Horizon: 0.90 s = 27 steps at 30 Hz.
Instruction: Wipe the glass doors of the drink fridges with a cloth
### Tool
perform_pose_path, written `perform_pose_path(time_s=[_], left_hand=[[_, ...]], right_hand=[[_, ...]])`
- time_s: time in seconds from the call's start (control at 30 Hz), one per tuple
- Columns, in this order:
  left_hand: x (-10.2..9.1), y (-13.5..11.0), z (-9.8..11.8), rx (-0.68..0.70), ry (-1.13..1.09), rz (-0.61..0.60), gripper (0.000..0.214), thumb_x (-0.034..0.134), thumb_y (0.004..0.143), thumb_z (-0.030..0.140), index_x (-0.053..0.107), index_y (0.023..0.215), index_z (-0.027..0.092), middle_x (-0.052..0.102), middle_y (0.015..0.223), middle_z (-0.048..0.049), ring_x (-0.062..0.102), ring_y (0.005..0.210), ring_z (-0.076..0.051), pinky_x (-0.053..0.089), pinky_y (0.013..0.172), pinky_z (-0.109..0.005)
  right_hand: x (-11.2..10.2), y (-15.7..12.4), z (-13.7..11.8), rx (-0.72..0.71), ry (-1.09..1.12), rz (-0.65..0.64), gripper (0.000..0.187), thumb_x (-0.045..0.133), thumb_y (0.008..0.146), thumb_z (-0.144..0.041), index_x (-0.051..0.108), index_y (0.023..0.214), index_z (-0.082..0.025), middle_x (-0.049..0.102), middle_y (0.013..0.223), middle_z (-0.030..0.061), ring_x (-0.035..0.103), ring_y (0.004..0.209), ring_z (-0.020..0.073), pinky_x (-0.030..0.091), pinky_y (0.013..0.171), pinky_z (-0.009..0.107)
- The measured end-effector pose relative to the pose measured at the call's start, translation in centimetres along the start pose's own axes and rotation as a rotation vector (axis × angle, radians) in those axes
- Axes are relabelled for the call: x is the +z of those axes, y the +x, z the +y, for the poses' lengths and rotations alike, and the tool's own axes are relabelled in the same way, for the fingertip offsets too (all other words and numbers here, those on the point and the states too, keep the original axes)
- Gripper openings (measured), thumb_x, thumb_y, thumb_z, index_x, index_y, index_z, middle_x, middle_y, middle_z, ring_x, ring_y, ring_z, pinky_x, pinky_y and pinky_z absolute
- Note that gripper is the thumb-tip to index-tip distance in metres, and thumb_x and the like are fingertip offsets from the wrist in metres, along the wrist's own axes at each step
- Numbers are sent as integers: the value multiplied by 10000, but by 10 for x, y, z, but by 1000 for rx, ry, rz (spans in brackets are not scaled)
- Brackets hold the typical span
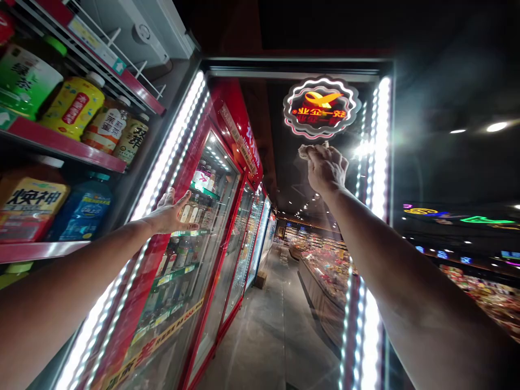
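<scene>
A fridge door (292, 63), glass in a dark frame with bright LED strips, stands open in front of me. My left hand (173, 213) is spread wide near its left strip; whether the fingers touch the glass I cannot tell. Higher up, my right hand (328, 167) is closed around a pale cloth (303, 151), held at the glass. Only a crumpled bit of the cloth shows past the fingers. Just above this hand is a scalloped round sticker (320, 108) with an orange emblem, its lettering reversed.
Fridge shelves at left hold several drinks, among them a green bottle (30, 76), a yellow bottle (76, 106) and a blue bottle (82, 207). Through the glass appear red drink coolers (227, 227), a grey floor (264, 325) and a long goods display (320, 276).
</scene>
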<state>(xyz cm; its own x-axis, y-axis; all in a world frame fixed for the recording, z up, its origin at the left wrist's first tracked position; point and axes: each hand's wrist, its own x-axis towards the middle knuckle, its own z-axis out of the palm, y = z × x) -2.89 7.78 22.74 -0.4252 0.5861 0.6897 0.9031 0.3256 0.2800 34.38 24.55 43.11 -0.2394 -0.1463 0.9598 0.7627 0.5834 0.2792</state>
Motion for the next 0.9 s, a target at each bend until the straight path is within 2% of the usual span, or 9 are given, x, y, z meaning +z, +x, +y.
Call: perform_pose_path(time_s=[0.1,0.2,0.27,0.37,0.43,0.53,0.6,0.8,0.9], left_hand=[[3,-2,5,-37,-16,-6,1339,698,668,848,67,1674,231,-62,1746,-226,12,1582,-522,243,1248,-615],[7,-3,8,-64,-43,18,1349,700,661,854,39,1673,254,-52,1747,-225,92,1564,-557,283,1221,-654],[9,-3,8,-65,-68,53,1370,733,643,838,38,1671,257,-3,1746,-230,166,1554,-552,309,1215,-645],[11,0,8,-57,-81,95,1386,791,628,785,39,1666,258,22,1744,-232,160,1567,-525,320,1219,-621],[12,1,7,-57,-82,102,1371,808,634,757,49,1663,265,4,1743,-232,130,1578,-513,328,1216,-615],[14,3,6,-61,-90,102,1359,816,635,745,58,1660,273,12,1740,-239,120,1580,-513,348,1203,-614],[14,3,6,-63,-90,103,1365,818,631,744,55,1659,271,-2,1741,-240,101,1581,-516,341,1205,-619],[11,0,9,-59,-74,104,1325,798,648,748,85,1658,272,-98,1745,-215,83,1584,-513,302,1227,-615],[10,-2,11,-59,-71,100,1330,796,642,757,88,1660,277,-85,1748,-208,85,1585,-511,308,1227,-607]], right_hand=[[-1,-7,6,69,13,29,446,340,1036,-296,585,1408,-328,528,1562,57,329,1435,347,255,1127,581],[-2,-14,14,34,0,4,466,313,1039,-304,555,1432,-367,522,1568,21,305,1473,322,205,1169,608],[-4,-15,24,67,-23,13,476,317,1034,-303,543,1447,-377,509,1579,6,278,1502,327,191,1175,640],[-10,-15,38,200,-73,73,495,335,1020,-310,551,1465,-313,489,1585,68,245,1504,397,232,1126,674],[-12,-17,43,231,-105,75,511,349,1011,-322,541,1481,-260,489,1569,121,291,1451,431,280,1077,660],[-14,-22,48,156,-131,30,514,361,999,-309,533,1479,-245,518,1526,137,384,1338,408,318,1022,601],[-15,-20,53,112,-133,17,506,366,987,-279,543,1460,-259,522,1518,130,399,1299,395,319,998,575],[-15,-5,64,261,-98,22,505,397,961,-214,567,1436,-234,459,1548,161,383,1303,425,339,982,578],[-9,-8,68,124,-68,-2,540,352,967,-208,532,1473,-273,480,1540,115,392,1331,398,380,1006,573]])
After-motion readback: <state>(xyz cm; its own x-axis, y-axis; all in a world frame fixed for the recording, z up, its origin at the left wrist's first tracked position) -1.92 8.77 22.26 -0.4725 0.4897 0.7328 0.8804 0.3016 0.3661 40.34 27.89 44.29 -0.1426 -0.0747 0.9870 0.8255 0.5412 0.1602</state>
